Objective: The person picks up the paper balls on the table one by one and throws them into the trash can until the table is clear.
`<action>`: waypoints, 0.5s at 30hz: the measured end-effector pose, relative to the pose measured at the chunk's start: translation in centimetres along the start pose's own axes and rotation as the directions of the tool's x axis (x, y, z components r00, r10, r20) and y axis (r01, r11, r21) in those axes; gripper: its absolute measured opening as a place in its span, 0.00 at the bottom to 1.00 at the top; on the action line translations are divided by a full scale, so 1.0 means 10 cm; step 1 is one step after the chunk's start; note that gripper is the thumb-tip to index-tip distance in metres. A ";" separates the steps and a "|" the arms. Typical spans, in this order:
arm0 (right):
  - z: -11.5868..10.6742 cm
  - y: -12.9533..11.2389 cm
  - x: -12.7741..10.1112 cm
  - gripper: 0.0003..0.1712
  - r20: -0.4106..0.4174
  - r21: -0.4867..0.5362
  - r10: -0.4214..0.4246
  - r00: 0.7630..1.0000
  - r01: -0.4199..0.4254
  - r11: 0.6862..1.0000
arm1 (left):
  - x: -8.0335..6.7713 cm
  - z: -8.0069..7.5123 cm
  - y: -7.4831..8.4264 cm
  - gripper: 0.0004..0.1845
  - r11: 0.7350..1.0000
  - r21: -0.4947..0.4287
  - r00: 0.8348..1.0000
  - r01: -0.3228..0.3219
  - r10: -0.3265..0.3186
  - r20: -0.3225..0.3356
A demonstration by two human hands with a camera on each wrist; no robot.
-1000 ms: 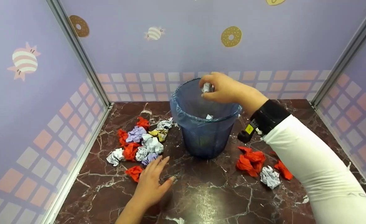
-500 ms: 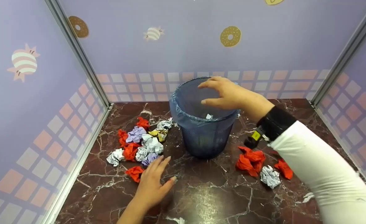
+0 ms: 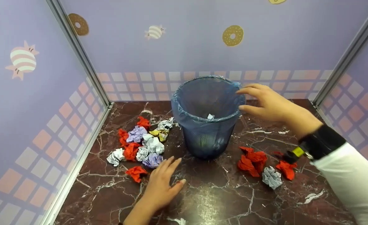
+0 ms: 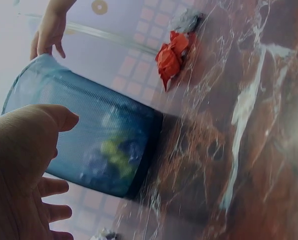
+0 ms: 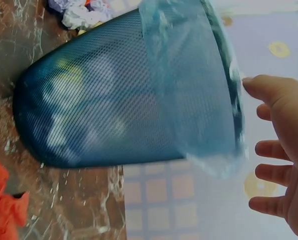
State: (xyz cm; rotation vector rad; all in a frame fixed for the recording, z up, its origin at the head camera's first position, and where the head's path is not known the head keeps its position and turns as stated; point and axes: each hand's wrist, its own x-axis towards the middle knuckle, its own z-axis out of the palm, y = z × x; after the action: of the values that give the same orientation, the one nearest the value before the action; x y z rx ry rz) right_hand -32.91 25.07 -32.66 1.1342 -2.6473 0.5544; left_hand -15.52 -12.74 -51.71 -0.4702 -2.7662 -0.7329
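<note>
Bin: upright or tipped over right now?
Upright. The bin stands on its base on the marble table, rim facing up.

Soft, even light from above; the marble tabletop [image 3: 209,200] shows a glare patch at six o'clock in the head view. Both wrist views are dim, hazy and blurred, the left hand [image 4: 19,170] out of focus at eight o'clock.

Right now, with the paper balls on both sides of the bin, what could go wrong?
1. The right hand hovers open close beside the rim of the mesh bin; a careless move might knock the light bin over.
2. The blue liner hangs loosely over the rim, so a finger could catch it and pull it.
3. The left hand lies by the left pile of paper balls; a sweep could scatter them.
</note>
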 end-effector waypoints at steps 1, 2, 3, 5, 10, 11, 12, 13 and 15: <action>-0.01 0.04 -0.07 0.30 -0.012 0.002 0.006 1.000 -0.006 1.000 | 0.01 0.01 0.02 0.38 1.000 0.000 1.000 -0.007 0.007 0.005; -0.01 0.09 -0.14 0.30 -0.022 0.002 0.012 1.000 -0.012 1.000 | 0.02 0.03 0.04 0.38 1.000 -0.002 1.000 -0.015 0.015 0.010; -0.01 0.13 -0.22 0.30 -0.021 0.001 0.030 0.999 -0.030 1.000 | 0.03 0.04 0.06 0.38 1.000 -0.004 1.000 -0.024 0.024 0.015; 0.00 0.20 -0.36 0.31 -0.019 -0.004 0.069 0.997 -0.069 0.998 | 0.04 0.07 0.11 0.39 0.999 -0.006 0.999 -0.033 0.033 0.039; 0.07 0.34 -0.75 0.32 0.032 0.008 0.248 0.968 -0.249 0.969 | 0.08 0.15 0.26 0.40 0.999 -0.016 0.992 -0.047 0.048 0.116; 0.10 0.36 -0.82 0.32 0.046 0.013 0.285 0.957 -0.286 0.958 | 0.09 0.17 0.29 0.40 0.999 -0.017 0.991 -0.049 0.051 0.127; 0.14 0.39 -0.90 0.32 0.058 0.019 0.318 0.946 -0.320 0.947 | 0.10 0.18 0.31 0.40 0.998 -0.018 0.990 -0.053 0.055 0.133; 0.18 0.41 -0.97 0.33 0.069 0.026 0.345 0.936 -0.347 0.937 | 0.11 0.20 0.34 0.40 0.998 -0.019 0.989 -0.057 0.059 0.138; 0.28 0.46 -1.11 0.32 0.087 0.040 0.388 0.918 -0.392 0.919 | 0.12 0.22 0.38 0.40 0.997 -0.027 0.988 -0.070 0.073 0.137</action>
State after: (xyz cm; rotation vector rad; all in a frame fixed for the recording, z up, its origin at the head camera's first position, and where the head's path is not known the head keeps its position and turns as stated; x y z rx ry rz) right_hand -28.79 34.09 -40.06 0.6447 -2.9613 0.6678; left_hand -15.56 -8.23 -51.54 -0.6441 -2.8540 -0.7411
